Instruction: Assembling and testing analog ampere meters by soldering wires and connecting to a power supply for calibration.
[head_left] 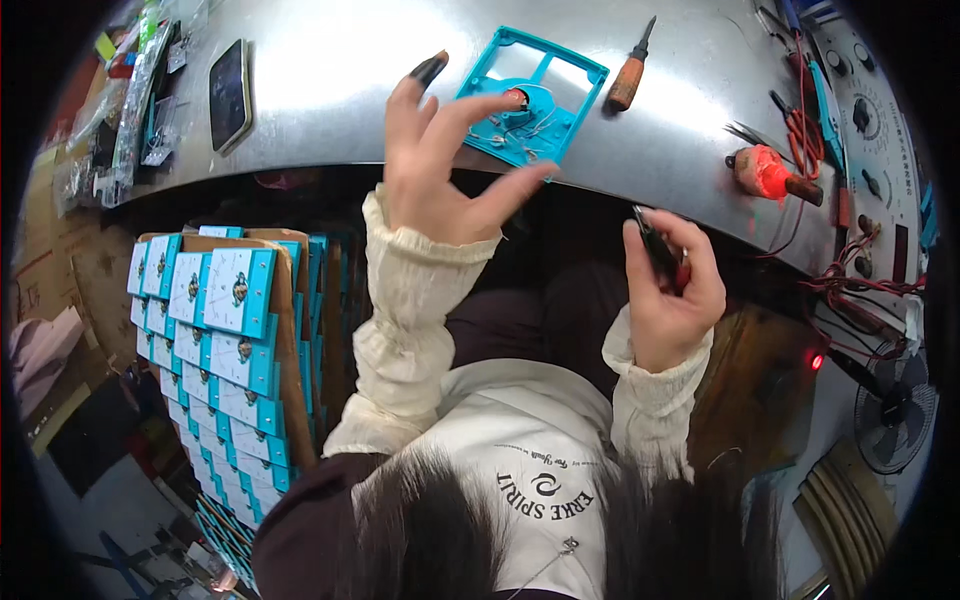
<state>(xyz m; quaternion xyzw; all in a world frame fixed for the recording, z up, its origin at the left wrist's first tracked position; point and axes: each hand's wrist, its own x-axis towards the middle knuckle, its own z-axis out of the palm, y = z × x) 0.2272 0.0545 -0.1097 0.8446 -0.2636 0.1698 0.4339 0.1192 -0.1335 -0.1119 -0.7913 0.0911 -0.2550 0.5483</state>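
Note:
My left hand point(435, 165) reaches over the near left side of a turquoise plastic housing point(573, 70) with its fingers spread. Dark coverings sit on some fingertips. One fingertip is at the round middle part of the housing, where thin loose wires point(545, 125) show; whether it presses there I cannot tell. The housing lies on the metal bench. In front of the bench edge, my right hand point(675, 285) is closed around a small dark hand tool point(655, 245) with a metal tip and a bit of red. Its exact kind is hidden by the fingers.
A screwdriver point(628, 82) with an orange-brown handle lies right of the housing. Further right are a red-lit lump point(765, 172), red leads point(803, 140) and a panel with knobs point(865, 115). A phone point(230, 95) lies at left. Turquoise-and-white units point(240, 290) stand stacked below it.

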